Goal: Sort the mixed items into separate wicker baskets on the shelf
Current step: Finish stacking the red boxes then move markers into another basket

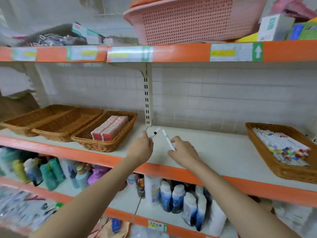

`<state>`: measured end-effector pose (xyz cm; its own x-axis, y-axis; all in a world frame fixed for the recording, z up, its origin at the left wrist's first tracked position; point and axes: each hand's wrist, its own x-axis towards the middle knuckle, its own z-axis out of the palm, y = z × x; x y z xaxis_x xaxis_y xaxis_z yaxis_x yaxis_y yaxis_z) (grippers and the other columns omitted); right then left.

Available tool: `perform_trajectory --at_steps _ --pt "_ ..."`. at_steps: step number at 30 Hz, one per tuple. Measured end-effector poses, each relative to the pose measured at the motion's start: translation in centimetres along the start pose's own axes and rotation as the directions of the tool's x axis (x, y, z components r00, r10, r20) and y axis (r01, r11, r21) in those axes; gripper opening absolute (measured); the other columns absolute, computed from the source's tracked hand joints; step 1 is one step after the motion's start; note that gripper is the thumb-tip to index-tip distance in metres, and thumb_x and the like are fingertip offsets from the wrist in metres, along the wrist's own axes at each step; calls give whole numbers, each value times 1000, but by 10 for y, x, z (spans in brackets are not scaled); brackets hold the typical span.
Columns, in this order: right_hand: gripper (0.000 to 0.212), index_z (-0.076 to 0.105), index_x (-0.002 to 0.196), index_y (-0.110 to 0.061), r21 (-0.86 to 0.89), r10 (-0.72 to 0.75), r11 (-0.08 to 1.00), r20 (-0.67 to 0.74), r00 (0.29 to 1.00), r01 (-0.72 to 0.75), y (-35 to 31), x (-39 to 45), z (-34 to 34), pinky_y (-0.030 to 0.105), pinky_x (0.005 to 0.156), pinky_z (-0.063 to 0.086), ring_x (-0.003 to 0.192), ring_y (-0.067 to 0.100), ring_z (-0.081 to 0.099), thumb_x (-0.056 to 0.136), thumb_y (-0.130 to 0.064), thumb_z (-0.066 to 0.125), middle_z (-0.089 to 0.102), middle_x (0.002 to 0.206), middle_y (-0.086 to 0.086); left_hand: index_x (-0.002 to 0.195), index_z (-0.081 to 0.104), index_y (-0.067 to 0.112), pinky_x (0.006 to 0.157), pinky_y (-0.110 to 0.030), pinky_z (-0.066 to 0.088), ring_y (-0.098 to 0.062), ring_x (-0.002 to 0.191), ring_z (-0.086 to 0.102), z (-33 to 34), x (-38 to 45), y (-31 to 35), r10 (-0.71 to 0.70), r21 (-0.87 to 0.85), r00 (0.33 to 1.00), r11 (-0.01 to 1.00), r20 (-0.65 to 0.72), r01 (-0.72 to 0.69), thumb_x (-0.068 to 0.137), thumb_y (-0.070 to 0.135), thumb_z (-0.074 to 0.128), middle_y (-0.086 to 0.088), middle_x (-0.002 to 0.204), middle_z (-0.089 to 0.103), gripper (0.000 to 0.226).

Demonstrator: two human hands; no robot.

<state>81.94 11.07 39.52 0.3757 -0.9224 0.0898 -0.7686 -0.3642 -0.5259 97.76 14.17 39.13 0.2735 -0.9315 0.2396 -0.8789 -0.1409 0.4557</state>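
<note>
My left hand (141,148) grips a white marker with a black band (155,133) above the middle shelf (214,152). Close beside it, my right hand (183,152) pinches a white marker with a green band (167,139). At the right end of the shelf, a wicker basket (281,170) holds several white markers with coloured caps. To the left, a wicker basket (106,145) holds pink and white packs (109,128). Further left are two wicker baskets (51,129) (15,125) with nothing visible inside.
The shelf above carries a pink plastic basket (193,19) and boxes (272,28). Bottles (178,198) fill the shelf below. A slotted metal upright (147,95) stands behind my hands. Orange shelf edges (188,172) jut toward me.
</note>
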Motion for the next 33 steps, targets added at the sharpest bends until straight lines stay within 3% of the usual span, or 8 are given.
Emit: perform_trajectory --at_steps 9,14,18,22,25,28,31,33 --pt "40 47 129 -17 36 -137 990 35 990 136 -92 47 59 29 66 37 87 25 57 89 -19 51 62 101 5 96 30 10 59 -37 34 -41 82 60 -53 10 -100 -93 -28 989 995 -111 91 101 23 33 -15 84 59 14" --pt "38 49 128 -20 88 -213 974 38 976 210 -137 101 86 30 67 45 89 26 59 89 -20 53 64 104 6 98 34 10 63 -37 38 -39 84 59 -79 46 -151 -173 50 969 982 -178 185 101 28 32 -16 92 62 18" --pt "42 47 133 -15 97 -285 955 44 957 280 -166 146 105 30 57 43 80 24 59 91 -19 52 64 100 8 101 37 10 57 -35 38 -30 70 55 -97 83 -187 -204 99 959 969 -196 226 102 28 32 -11 86 61 18" --pt "39 46 132 -14 102 -332 941 77 940 323 -192 180 115 30 61 43 80 22 58 93 -16 51 62 101 6 103 38 10 56 -34 42 -29 72 58 -110 110 -213 -246 90 944 958 -218 271 102 30 32 -7 83 58 20" --pt "39 46 132 -12 119 -347 934 95 933 336 -209 197 124 27 63 45 82 19 57 94 -16 52 60 106 6 106 39 10 59 -36 46 -30 73 59 -115 126 -235 -275 70 935 953 -223 296 101 31 32 -7 83 58 22" --pt "45 44 136 -13 149 -340 935 111 934 323 -228 216 142 22 50 36 67 14 54 92 -17 54 59 92 4 108 41 11 61 -37 47 -28 75 59 -122 143 -262 -279 69 932 951 -231 302 101 31 33 -7 86 59 23" --pt "46 43 138 -14 153 -320 942 133 938 299 -247 233 161 19 47 31 60 8 48 93 -18 54 54 81 -1 106 44 13 60 -36 48 -24 74 59 -129 163 -293 -285 69 932 949 -224 307 101 34 34 -4 84 59 24" --pt "47 43 139 -14 157 -301 948 144 943 278 -263 243 172 17 46 31 63 7 48 93 -17 54 54 88 -1 104 46 14 59 -35 49 -21 72 59 -135 178 -316 -295 59 933 948 -207 312 101 35 35 -3 83 59 24"
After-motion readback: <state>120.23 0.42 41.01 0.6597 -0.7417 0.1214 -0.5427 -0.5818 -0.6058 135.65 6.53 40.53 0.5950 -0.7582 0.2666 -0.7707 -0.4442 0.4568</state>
